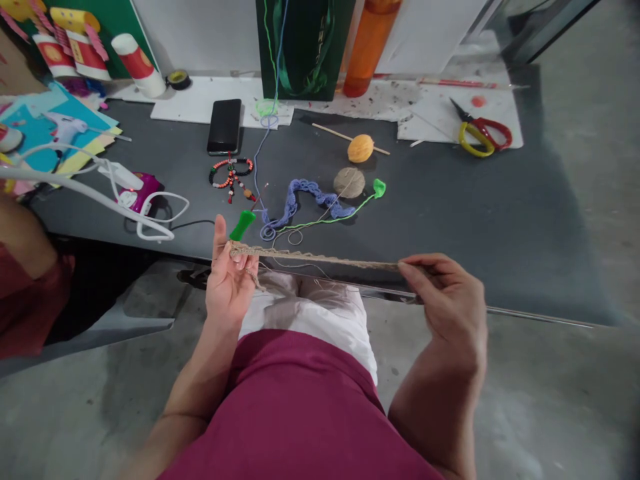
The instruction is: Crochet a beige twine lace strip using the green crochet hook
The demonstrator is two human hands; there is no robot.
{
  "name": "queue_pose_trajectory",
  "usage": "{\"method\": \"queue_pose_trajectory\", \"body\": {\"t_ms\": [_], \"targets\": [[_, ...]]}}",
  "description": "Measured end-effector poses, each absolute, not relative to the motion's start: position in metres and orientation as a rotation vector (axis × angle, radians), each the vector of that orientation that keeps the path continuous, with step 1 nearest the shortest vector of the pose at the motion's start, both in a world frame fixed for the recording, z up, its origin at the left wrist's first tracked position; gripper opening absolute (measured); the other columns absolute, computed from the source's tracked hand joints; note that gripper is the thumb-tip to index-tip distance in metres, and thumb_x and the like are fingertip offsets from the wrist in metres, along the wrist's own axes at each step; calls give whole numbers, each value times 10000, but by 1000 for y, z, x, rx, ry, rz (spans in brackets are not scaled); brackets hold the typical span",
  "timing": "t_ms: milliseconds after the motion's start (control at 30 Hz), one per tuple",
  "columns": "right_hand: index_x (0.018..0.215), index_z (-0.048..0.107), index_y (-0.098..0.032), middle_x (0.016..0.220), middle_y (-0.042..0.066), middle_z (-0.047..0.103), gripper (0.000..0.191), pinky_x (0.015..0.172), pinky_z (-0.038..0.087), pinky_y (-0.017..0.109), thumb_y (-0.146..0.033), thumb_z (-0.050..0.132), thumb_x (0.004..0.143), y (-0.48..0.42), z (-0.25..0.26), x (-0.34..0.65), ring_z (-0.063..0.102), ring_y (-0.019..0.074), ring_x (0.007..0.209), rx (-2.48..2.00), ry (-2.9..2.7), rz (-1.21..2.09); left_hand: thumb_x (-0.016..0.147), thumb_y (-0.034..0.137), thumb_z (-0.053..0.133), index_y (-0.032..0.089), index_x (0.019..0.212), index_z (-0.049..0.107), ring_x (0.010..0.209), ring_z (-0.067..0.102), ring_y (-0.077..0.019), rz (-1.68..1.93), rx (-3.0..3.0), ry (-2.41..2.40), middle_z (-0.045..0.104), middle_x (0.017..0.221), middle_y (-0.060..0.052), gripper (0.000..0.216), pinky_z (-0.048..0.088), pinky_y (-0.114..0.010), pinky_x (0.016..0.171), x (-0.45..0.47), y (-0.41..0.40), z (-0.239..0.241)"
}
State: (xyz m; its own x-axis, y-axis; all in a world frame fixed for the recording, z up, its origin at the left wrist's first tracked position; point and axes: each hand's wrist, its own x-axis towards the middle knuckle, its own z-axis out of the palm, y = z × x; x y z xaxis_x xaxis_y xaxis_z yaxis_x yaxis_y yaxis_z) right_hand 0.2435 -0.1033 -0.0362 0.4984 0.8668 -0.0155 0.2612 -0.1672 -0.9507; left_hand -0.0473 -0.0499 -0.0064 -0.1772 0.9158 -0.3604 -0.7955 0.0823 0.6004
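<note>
Over your lap, chain-stitched jute cord spans hand to hand, roughly level, just short of the tabletop edge. Your left hand has one end lying across the fingers, thumb raised clear of it: loose grip, cannot tell if it is closed on the cord. Your right hand pinches the far stretch between thumb and fingers: narrow grip, holding the cord. Past that pinch the cord is hidden, so its full length is unknown.

Worked so far: this tan chain, plus a blue crocheted chain on the tabletop at 1 o'clock from your left hand, loose yarn coiled at its near end. Farther out on that line sits a tan twine ball. A thin strand seems to run from it toward your hands; cannot confirm. Green-handled crochet hook is just beside your left thumb at 2 o'clock, not clearly held. Orange yarn ball on a wooden stick lies just beyond the twine ball. Beaded cord piece and black phone are at 12 o'clock from your left hand. Red-and-yellow scissors are at 1 o'clock from your right hand.
</note>
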Motion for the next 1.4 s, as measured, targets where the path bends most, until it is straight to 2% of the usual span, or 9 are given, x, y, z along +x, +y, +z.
{"method": "queue_pose_trajectory", "body": {"t_ms": [133,267,500,733,867,967,1033,1133,1400], "targets": [[769,767,-228,626,-25,657,271,507,386,262,-455,876,669,-103,-48,261,511,124,549,-1725,-816,550,1059,57,487,240,1191,770,480,485,-53,1547,144,860,516,563,76,361,455,-166,535,-48,-48,-10],[811,764,-233,592,-37,621,268,516,402,292,-453,859,690,-102,-55,266,522,144,534,-1695,-703,508,997,71,621,246,1147,780,497,491,-47,1527,153,910,531,590,81,281,441,-159,524,-48,-48,-16],[763,744,-232,830,28,774,75,798,571,388,-304,724,749,-99,-61,267,721,219,817,-1654,-891,293,878,140,805,286,1176,801,548,510,-39,1463,330,932,569,616,87,331,475,-137,587,-49,-53,-29],[827,781,-240,860,57,789,172,912,582,456,-236,610,842,-106,-36,247,739,256,879,-1837,-939,101,838,152,835,283,1121,833,582,488,-40,1486,446,941,607,674,78,312,471,-135,603,-40,-58,-34],[910,792,-258,909,57,804,136,796,622,381,-314,670,932,-105,-24,201,752,216,838,-1517,-1118,660,803,213,879,295,1115,842,570,463,-46,1356,497,880,582,669,73,324,460,-144,584,-26,-68,-29],[1163,787,-290,1186,84,803,356,935,633,443,-408,856,835,-104,-26,167,763,263,1046,-1151,-1323,1135,819,290,882,297,1140,842,556,449,-44,1211,533,848,585,694,63,324,434,-155,549,-15,-78,-26],[1196,780,-330,1216,75,786,337,991,612,465,-458,823,887,-104,-30,150,742,271,1114,-1044,-1292,1148,811,327,894,302,1172,838,555,448,-50,1121,567,849,602,718,53,366,423,-176,529,-10,-84,-25],[1043,808,-319,1012,60,786,207,869,620,404,-449,647,1028,-105,-35,133,740,236,986,-1049,-1143,1028,837,388,876,310,1223,825,580,459,-66,1079,644,857,602,714,42,398,410,-196,535,-7,-88,-27],[962,787,-283,873,37,726,204,666,566,318,-474,717,975,-106,-35,130,687,189,784,-1113,-1071,1067,901,401,813,304,1410,726,578,428,-78,1022,804,861,557,704,40,526,394,-215,529,-13,-89,-31]]}}
